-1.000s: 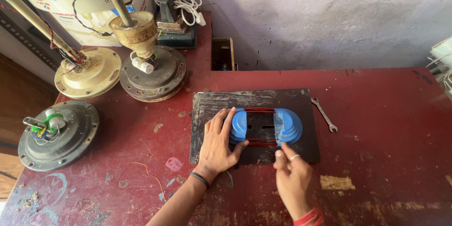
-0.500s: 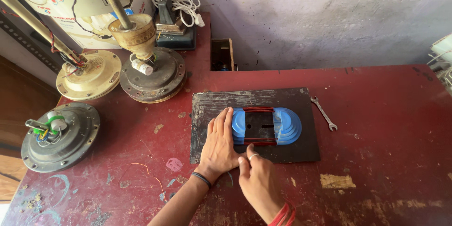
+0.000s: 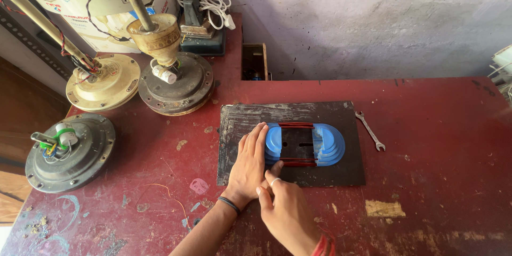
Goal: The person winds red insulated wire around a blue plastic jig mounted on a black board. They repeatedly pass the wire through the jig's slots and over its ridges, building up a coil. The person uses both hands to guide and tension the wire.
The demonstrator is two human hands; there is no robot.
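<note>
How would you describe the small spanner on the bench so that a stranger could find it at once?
Start at the red table and find the dark rectangular plate near its middle. Just off the plate's right edge lies the spanner, flat and slanted. It is the only slim, silvery metal tool there, far thinner than the round fan motors on the left.

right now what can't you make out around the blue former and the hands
All in the head view:
- The left edge of the blue former is covered by the left hand.
- Right hand: its fingertips lie against the left hand, so what they touch is hidden; its wrist is cut off by the bottom edge.
- Coil: single turns are too fine to tell.
- The inside of the wooden box is in shadow.
</note>
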